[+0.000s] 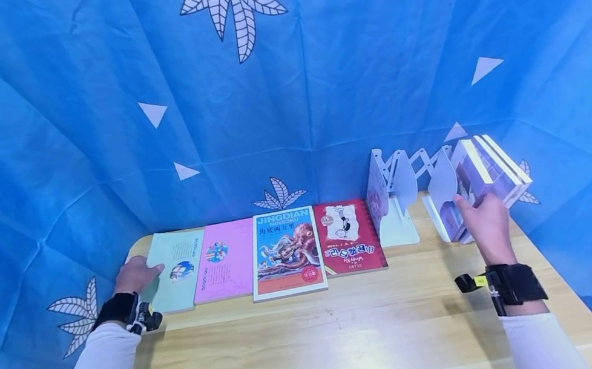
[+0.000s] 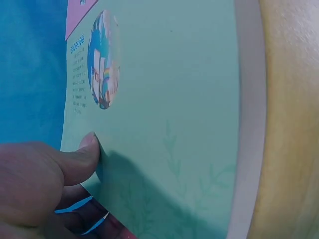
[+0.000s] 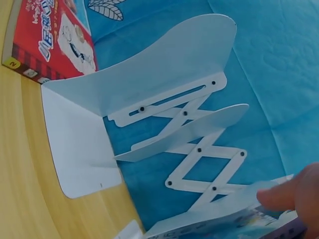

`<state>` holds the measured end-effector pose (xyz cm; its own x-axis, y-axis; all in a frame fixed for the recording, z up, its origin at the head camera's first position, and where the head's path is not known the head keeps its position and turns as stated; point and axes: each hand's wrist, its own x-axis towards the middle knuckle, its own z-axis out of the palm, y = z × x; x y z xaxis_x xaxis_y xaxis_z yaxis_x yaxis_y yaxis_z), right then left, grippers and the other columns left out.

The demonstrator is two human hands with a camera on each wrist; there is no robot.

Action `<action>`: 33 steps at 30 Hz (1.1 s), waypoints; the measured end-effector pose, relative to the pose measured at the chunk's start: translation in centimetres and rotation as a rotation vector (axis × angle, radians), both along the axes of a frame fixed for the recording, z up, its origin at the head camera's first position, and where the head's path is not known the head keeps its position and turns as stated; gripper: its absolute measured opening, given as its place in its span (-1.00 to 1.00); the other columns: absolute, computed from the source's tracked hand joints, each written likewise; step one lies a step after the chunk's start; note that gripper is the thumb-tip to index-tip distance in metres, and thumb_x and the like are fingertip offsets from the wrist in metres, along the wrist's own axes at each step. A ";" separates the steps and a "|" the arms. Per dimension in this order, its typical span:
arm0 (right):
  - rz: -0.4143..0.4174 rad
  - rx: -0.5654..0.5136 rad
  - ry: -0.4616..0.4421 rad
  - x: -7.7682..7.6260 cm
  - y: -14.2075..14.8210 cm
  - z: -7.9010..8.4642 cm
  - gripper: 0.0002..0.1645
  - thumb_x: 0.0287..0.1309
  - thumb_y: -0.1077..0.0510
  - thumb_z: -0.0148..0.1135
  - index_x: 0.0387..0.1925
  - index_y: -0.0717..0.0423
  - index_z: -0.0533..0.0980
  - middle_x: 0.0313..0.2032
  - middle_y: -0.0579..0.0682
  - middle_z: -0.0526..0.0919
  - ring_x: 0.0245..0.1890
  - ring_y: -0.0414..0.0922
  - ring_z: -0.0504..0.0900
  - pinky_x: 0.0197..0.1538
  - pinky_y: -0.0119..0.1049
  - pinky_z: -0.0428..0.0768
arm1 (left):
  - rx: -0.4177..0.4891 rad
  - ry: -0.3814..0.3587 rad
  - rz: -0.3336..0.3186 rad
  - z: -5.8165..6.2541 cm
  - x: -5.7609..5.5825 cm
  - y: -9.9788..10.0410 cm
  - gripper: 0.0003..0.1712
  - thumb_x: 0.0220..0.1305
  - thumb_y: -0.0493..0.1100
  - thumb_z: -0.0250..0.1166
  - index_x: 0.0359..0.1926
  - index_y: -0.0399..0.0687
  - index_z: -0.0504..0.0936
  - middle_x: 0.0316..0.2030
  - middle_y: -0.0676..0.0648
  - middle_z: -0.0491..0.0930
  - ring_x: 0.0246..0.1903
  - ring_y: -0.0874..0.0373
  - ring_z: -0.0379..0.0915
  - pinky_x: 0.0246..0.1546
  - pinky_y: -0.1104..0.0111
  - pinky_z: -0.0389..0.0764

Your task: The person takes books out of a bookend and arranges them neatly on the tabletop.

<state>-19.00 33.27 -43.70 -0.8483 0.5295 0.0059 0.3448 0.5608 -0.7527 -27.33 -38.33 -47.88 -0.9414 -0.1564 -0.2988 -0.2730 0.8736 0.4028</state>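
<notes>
At the far left, my left hand [image 1: 136, 274] pinches the outer edge of a pale green book [image 1: 168, 296]. In the left wrist view, the thumb [image 2: 82, 162] lies on its cover and the other fingers reach beneath. My right hand [image 1: 489, 223] grips a few upright, tilted books [image 1: 500, 176] against the right end of a white expandable bookend [image 1: 405, 178]. The right thumb [image 3: 279, 196] shows beside the end panel in the right wrist view. Most of that hand's other fingers are hidden behind the books.
Beside the green book lie a pink book [image 1: 230, 280], a blue-covered octopus book [image 1: 290, 279] and a red book [image 1: 357, 263], in a row along the back of the wooden table [image 1: 320, 346]. A blue patterned cloth [image 1: 317, 84] hangs behind.
</notes>
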 end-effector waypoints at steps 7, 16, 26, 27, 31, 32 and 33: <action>-0.035 0.014 -0.011 -0.7 0.0 -0.4 -0.49 0.51 -0.13 0.04 -0.45 0.17 0.29 -0.48 0.08 0.29 -0.43 0.06 0.38 -0.43 -0.16 0.38 | -0.022 0.025 -0.014 0.3 0.2 0.3 -0.54 0.53 -0.07 0.12 -0.08 -0.53 0.45 -0.39 -0.27 0.41 -0.34 -0.13 0.36 -0.35 0.23 0.33; -0.091 0.028 -0.017 -1.3 0.1 -0.6 -0.54 0.50 -0.04 0.09 -0.44 0.23 0.44 -0.56 0.07 0.46 -0.50 0.02 0.46 -0.50 -0.18 0.40 | -0.056 0.068 -0.016 -0.3 0.3 0.8 -0.42 0.53 -0.11 0.09 0.17 -0.69 0.37 -0.07 -0.61 0.51 -0.19 -0.32 0.47 -0.14 -0.05 0.57; -0.125 0.054 0.036 -1.3 0.1 -1.0 -0.50 0.47 -0.01 0.13 -0.57 0.20 0.44 -0.75 -0.03 0.39 -0.63 -0.02 0.42 -0.55 -0.18 0.35 | -0.113 0.141 0.053 -0.6 0.5 2.3 -0.25 0.46 -0.08 0.21 0.38 -0.60 0.23 0.20 -0.69 0.38 0.07 -0.50 0.44 0.03 -0.23 0.58; -0.125 0.054 0.040 -1.3 0.1 -1.1 -0.51 0.47 0.00 0.13 -0.56 0.20 0.45 -0.74 -0.02 0.40 -0.62 -0.02 0.42 -0.55 -0.18 0.36 | -0.113 0.164 0.066 -0.8 0.4 2.4 -0.25 0.45 -0.10 0.23 0.40 -0.57 0.23 0.21 -0.68 0.37 0.10 -0.51 0.42 0.04 -0.25 0.57; -0.119 0.076 0.060 -1.2 0.0 -1.2 -0.54 0.46 0.02 0.13 -0.53 0.23 0.49 -0.66 0.08 0.52 -0.58 0.02 0.47 -0.53 -0.19 0.38 | -0.108 0.267 0.087 -1.6 0.4 2.8 -0.20 0.37 -0.14 0.31 0.45 -0.51 0.22 0.24 -0.66 0.35 0.19 -0.58 0.34 0.08 -0.33 0.53; -0.117 0.080 0.062 -1.2 0.0 -1.2 -0.53 0.45 0.02 0.13 -0.54 0.23 0.49 -0.65 0.09 0.54 -0.58 0.02 0.47 -0.53 -0.19 0.38 | -0.099 0.300 0.087 -1.8 0.4 2.9 -0.19 0.36 -0.15 0.33 0.46 -0.50 0.22 0.25 -0.65 0.36 0.20 -0.58 0.34 0.10 -0.34 0.52; -0.114 0.084 0.065 -1.1 -0.1 -1.2 -0.53 0.45 0.02 0.12 -0.55 0.23 0.49 -0.64 0.11 0.55 -0.58 0.02 0.47 -0.53 -0.19 0.38 | -0.084 0.331 0.088 -2.0 0.4 3.0 -0.17 0.35 -0.15 0.34 0.46 -0.48 0.22 0.25 -0.64 0.36 0.20 -0.57 0.34 0.12 -0.34 0.51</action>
